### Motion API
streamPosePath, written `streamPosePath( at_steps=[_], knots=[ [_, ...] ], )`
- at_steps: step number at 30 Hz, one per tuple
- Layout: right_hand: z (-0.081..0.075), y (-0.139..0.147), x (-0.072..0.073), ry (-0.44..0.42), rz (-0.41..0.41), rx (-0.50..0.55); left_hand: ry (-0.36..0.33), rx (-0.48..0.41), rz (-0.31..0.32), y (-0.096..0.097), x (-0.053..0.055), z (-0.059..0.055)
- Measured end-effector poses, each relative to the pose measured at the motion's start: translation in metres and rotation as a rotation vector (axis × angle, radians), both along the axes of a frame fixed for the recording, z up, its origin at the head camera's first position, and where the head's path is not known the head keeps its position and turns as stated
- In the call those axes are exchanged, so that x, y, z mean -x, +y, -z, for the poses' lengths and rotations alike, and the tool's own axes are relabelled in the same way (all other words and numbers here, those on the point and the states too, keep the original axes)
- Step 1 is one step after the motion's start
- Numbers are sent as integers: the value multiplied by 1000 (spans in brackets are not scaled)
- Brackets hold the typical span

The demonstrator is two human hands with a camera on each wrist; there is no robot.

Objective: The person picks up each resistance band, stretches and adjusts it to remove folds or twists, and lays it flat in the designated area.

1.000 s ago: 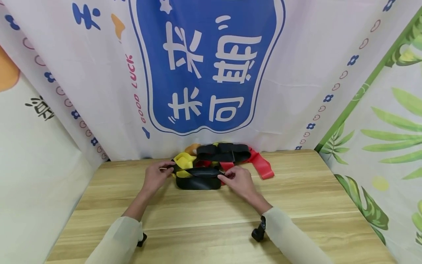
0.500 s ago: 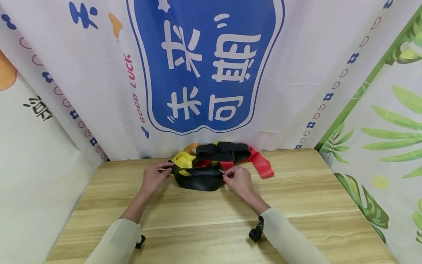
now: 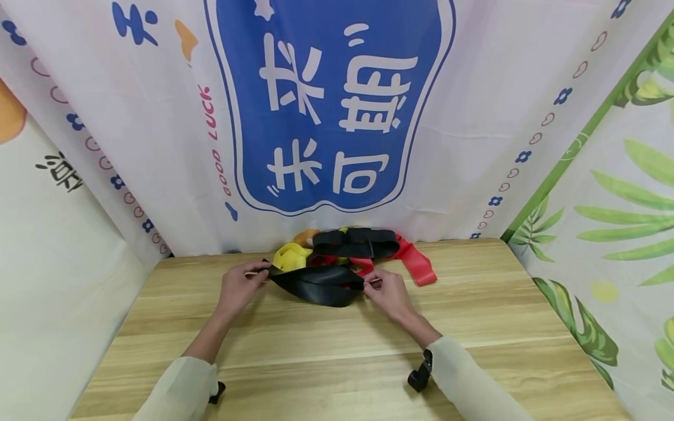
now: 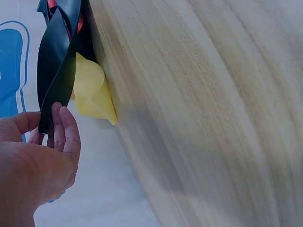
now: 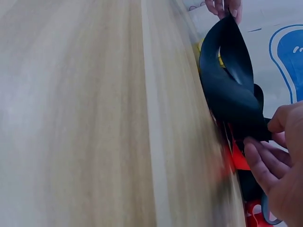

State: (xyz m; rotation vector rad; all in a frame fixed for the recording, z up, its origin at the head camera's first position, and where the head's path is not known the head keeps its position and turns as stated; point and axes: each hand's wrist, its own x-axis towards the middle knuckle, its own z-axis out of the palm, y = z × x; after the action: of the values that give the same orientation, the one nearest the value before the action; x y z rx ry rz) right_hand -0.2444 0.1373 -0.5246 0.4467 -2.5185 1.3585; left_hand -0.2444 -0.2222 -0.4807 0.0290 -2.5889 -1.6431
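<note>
A wide, flat black elastic band [image 3: 316,286], formed into a loop, stretches between my two hands at the back of the table. My left hand [image 3: 242,286] pinches its left end between thumb and fingers; in the left wrist view the black band [image 4: 57,71] narrows to that pinch. The right end is pinched by my right hand [image 3: 388,292]. In the right wrist view the loop [image 5: 232,94] gapes and twists between the hands. Close behind it lie a yellow band [image 3: 291,257], a second black band [image 3: 358,242] in a loop, and a red band [image 3: 418,263].
The wooden table [image 3: 326,362] meets a printed cloth [image 3: 463,146] hanging along its back edge. An orange item [image 3: 306,236] sits behind the yellow band, against the cloth. Patterned cloth also hangs on the right side.
My hands have moved apart, the left one further left and the right one slightly right. The black band between them has come forward from the pile and spread wider.
</note>
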Motion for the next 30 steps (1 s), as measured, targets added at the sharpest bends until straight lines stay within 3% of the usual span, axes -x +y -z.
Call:
streamPosePath(
  at_steps=[6,12,23,30],
  knots=[
    [1,-1,-2,-128,-4,143,24,-1,29,0,-6,-2],
    [3,-3,-1,-197,0,241,32,-26,68,3,-14,-6],
    [8,-1,0,-263,-6,448,44,-17,99,10,-20,-8],
    [10,3,0,-289,-11,483,24,-12,123,14,-23,-8]
  ],
)
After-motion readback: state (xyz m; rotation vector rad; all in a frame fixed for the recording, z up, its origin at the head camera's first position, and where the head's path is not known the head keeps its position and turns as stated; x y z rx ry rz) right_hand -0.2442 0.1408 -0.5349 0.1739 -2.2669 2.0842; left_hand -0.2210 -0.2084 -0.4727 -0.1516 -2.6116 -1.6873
